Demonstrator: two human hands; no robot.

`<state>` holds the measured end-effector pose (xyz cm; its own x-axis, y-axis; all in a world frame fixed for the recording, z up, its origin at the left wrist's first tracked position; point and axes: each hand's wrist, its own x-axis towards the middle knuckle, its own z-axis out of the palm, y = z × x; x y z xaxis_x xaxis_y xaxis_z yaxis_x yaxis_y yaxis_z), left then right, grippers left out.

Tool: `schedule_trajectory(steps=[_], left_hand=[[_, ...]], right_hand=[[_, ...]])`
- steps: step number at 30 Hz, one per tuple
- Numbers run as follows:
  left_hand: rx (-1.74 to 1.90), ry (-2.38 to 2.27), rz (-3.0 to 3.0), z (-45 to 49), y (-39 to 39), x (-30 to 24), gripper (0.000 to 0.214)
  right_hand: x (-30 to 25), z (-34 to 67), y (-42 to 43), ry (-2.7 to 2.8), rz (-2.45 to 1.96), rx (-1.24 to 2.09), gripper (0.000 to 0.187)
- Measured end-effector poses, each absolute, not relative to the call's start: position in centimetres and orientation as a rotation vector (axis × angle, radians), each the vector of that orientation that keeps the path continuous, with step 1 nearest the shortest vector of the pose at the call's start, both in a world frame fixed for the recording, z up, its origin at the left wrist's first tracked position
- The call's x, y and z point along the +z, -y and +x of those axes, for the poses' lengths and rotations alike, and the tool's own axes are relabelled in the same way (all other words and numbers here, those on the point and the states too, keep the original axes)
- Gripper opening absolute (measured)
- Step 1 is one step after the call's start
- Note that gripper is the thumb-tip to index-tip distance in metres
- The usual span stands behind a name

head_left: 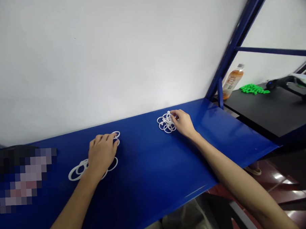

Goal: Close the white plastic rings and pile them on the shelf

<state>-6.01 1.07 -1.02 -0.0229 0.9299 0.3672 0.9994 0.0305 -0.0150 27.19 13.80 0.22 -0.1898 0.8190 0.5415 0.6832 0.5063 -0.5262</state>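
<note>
Head-worn camera view, looking forward and down from above the near edge of a blue metal shelf point(150, 162). The frame is rolled, so that edge climbs toward the right. My left hand point(102, 157) and right hand point(183, 122) appear close, at arm's length, across the centre and lower frame. A white wall point(90, 63) fills the upper left, a black table point(274, 112) lies at far right, and a reddish tiled floor point(280, 186) shows at lower right.

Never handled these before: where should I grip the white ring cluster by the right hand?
Probably pinch the bunched centre of the white ring cluster from above, coming from the right, where the right hand rests. The flat loops overlap most there; a lone outer loop looks thin and may slide.
</note>
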Motion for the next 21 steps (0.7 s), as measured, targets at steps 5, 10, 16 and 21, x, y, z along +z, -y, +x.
schedule_trajectory(steps=[5,10,16,21], left_hand=[[-0.42,1.907,-2.098,-5.4,-1.0,-1.1,0.032],[-0.465,1.813,-2.06,-4.9,-1.0,-0.7,0.034],[-0.81,1.625,-2.253,-3.2,-0.6,0.3,0.031],[-0.941,1.453,-2.414,-1.7,0.0,0.1,0.023]], right_hand=[[-0.3,27.5,-14.3,1.945,-1.353,0.205,0.012],[-0.6,27.6,-14.7,1.898,-1.392,0.211,0.014],[-0.9,27.8,-15.3,1.923,-1.411,0.126,0.014],[-0.2,27.6,-14.5,1.885,-1.359,0.065,0.016]])
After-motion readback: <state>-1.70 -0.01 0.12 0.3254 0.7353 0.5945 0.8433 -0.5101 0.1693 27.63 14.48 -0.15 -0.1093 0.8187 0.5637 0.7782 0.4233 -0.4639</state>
